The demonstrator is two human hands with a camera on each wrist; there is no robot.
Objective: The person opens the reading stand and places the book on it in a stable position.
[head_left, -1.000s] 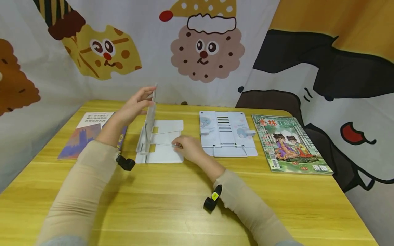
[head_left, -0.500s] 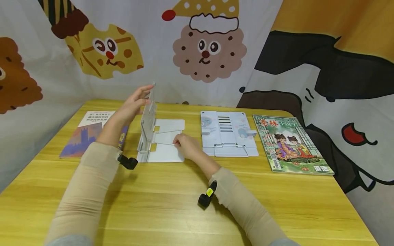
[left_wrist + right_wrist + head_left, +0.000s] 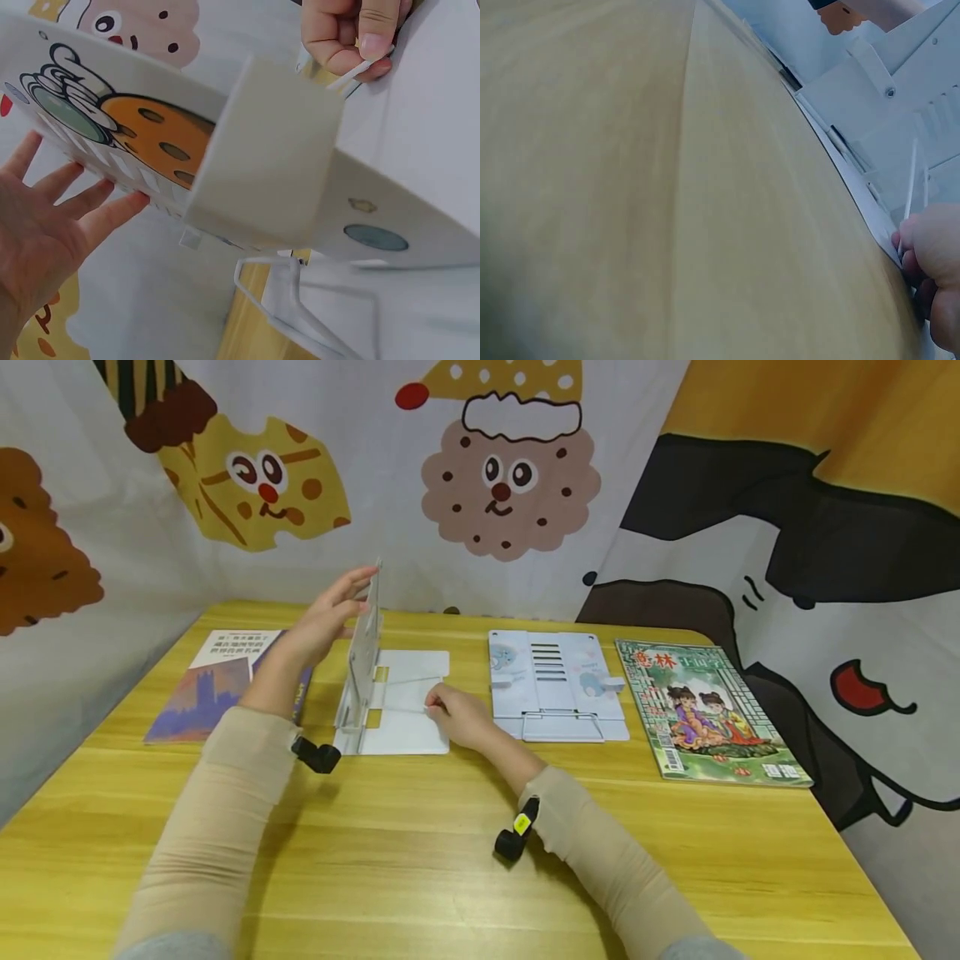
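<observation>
A white book stand stands on the table, its back panel (image 3: 363, 652) upright and its flat base (image 3: 408, 739) lying to the right. My left hand (image 3: 318, 622) touches the panel's left side near the top. In the left wrist view, the fingers (image 3: 112, 217) are extended and spread against the slotted panel, which bears a cartoon print. Thumb and curled fingers of my right hand (image 3: 459, 718) pinch the thin wire support leg (image 3: 910, 180) low over the base. That wire slants between the panel and the right hand.
A second book stand (image 3: 555, 681) lies flat right of the right hand. Farther right is a green magazine (image 3: 705, 710). A purple-and-white book (image 3: 198, 693) lies at left, partly behind the left forearm. A cartoon-print curtain (image 3: 375, 510) hangs behind the table.
The view shifts slightly. The right hand still pinches the wire and has moved very little over the base; the left hand stays at the panel's upper part.
</observation>
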